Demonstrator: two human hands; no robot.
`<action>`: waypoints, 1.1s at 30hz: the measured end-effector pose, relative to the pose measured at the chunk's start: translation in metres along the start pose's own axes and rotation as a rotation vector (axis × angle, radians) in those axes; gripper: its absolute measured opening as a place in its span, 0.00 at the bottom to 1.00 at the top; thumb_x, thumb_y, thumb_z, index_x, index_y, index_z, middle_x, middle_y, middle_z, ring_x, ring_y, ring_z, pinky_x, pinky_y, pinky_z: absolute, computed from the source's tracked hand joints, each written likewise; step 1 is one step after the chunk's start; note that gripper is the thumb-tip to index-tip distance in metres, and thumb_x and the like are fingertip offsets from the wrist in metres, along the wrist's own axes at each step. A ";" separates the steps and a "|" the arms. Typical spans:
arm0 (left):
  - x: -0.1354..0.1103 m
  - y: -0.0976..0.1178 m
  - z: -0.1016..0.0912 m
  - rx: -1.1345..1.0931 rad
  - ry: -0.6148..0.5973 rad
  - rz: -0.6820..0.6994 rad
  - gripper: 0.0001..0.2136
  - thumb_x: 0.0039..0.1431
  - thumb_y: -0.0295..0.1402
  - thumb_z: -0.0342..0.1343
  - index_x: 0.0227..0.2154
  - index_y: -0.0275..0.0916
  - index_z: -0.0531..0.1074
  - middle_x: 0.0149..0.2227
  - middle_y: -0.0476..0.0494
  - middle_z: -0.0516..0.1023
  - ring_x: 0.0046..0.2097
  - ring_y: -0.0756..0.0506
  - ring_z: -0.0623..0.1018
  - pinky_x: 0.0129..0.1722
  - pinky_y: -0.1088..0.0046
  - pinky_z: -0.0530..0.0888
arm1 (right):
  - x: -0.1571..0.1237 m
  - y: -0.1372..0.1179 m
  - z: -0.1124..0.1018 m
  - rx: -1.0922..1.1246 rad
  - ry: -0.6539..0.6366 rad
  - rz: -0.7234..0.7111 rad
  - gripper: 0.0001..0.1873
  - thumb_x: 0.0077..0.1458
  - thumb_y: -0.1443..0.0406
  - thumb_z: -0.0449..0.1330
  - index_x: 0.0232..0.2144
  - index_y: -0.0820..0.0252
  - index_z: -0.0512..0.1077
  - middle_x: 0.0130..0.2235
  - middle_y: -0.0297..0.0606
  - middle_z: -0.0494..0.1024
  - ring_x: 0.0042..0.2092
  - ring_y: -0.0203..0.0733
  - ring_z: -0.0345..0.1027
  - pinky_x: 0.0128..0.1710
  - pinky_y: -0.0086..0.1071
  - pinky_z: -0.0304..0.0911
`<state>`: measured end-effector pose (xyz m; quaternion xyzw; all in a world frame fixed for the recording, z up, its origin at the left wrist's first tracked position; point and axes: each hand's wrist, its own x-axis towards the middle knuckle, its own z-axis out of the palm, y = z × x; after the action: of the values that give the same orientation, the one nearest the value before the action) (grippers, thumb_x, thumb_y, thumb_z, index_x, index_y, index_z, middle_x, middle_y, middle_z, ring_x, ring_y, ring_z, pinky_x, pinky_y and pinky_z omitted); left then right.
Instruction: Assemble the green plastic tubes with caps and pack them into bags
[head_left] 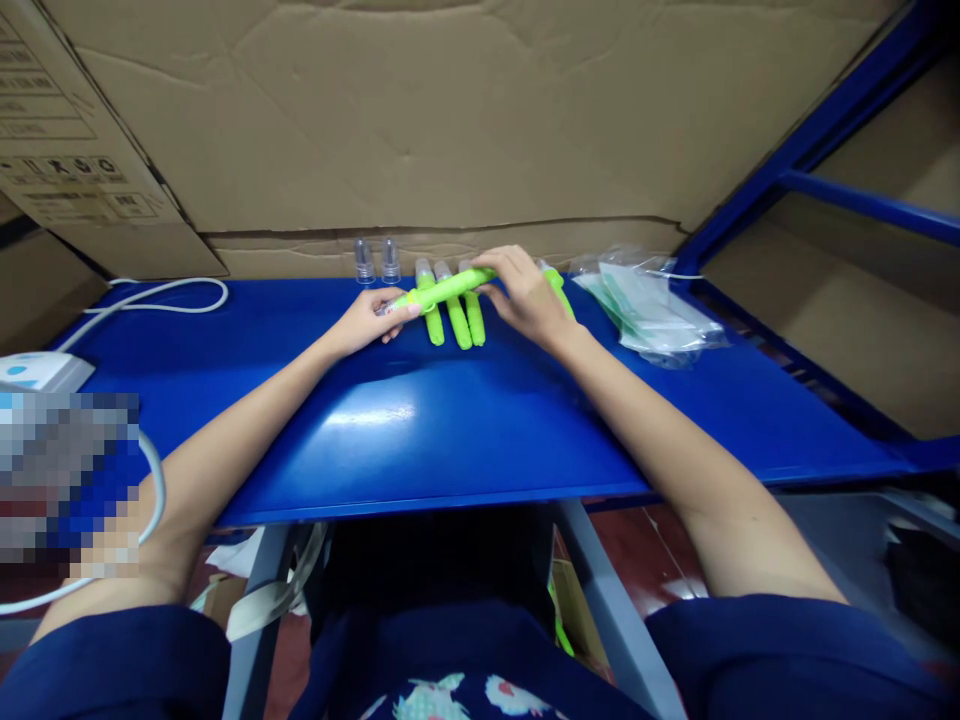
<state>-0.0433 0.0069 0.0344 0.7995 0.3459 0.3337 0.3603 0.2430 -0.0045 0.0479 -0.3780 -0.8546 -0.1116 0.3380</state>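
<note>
Above the blue tabletop (450, 430), near its back, the lime-green stick (450, 288) lies slantwise between the two hands, its clear-tipped end to the left and its other end higher in view to the right. The left hand (366, 322) grasps the clear end, thumb along it and fingers curled around; the right hand (529, 292) bends its fingers over the opposite end, thumb lower, though whether they pinch it or only rest there I cannot tell. The step in hand looks like two-handed handling of this one stick, and from such a hold a move would call for a steady left grasp while the right fingers work at their end. Just beyond it three similar green sticks (455, 312) lie side by side, with another (556, 285) partly hidden by the right hand, so there is little room for a dip straight down. Two clear plastic caps (377, 262) stand behind the left hand, near the cardboard wall (465, 120), which limits reach at the back. Clear bags with papers (652, 310) crowd the right, and a white cable (176, 290) loops on the left. The widest free stretch runs toward the person, down to the front edge (450, 504).
</note>
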 end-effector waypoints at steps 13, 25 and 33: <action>-0.003 -0.007 -0.001 0.757 0.189 0.251 0.28 0.63 0.54 0.57 0.58 0.43 0.74 0.47 0.34 0.84 0.50 0.33 0.81 0.59 0.53 0.64 | 0.001 -0.011 0.009 0.306 -0.114 0.389 0.43 0.65 0.33 0.35 0.21 0.57 0.66 0.19 0.35 0.63 0.25 0.40 0.62 0.30 0.36 0.59; -0.002 -0.013 -0.004 0.819 0.230 0.139 0.29 0.64 0.52 0.55 0.59 0.37 0.71 0.43 0.36 0.85 0.49 0.33 0.82 0.56 0.58 0.66 | 0.001 0.015 0.013 0.417 0.032 0.334 0.42 0.57 0.29 0.50 0.44 0.58 0.72 0.36 0.44 0.79 0.35 0.46 0.73 0.34 0.39 0.69; -0.005 -0.001 0.001 0.911 0.108 0.149 0.29 0.67 0.55 0.48 0.59 0.38 0.71 0.52 0.32 0.82 0.50 0.32 0.82 0.57 0.52 0.63 | 0.002 -0.004 -0.003 0.314 -0.087 0.526 0.46 0.55 0.25 0.36 0.17 0.56 0.63 0.19 0.37 0.66 0.25 0.39 0.63 0.32 0.37 0.62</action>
<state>-0.0451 0.0026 0.0315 0.8806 0.4168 0.2138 -0.0710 0.2407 -0.0070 0.0517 -0.5338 -0.7480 0.1294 0.3726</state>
